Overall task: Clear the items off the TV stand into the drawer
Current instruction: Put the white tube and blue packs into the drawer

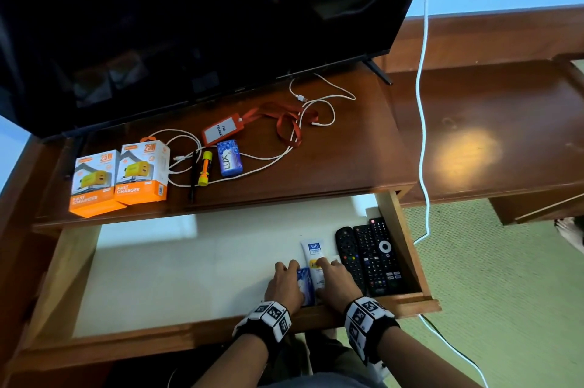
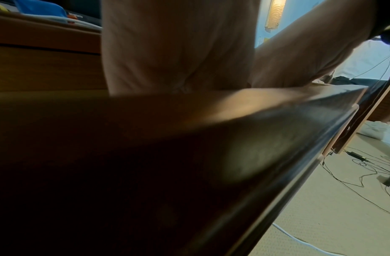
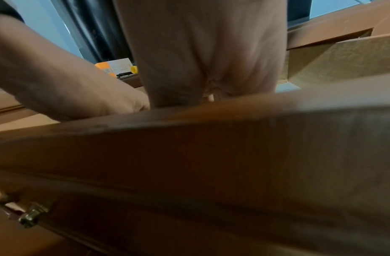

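The drawer under the TV stand is pulled out, its bottom lined white. Both hands reach into its front right part. My left hand curls over a blue and white packet. Beside it, my right hand holds a white Safi tube, fingers on top and thumb at its side. On the stand lie two orange charger boxes, a yellow flashlight, a black pen, a blue Lux soap, an orange badge on a lanyard and white cables. Both wrist views show only a palm behind the drawer front.
Three black remotes lie along the drawer's right wall. The TV stands over the back of the stand. A white cable hangs down at the right to the green carpet. A lower wooden table adjoins on the right.
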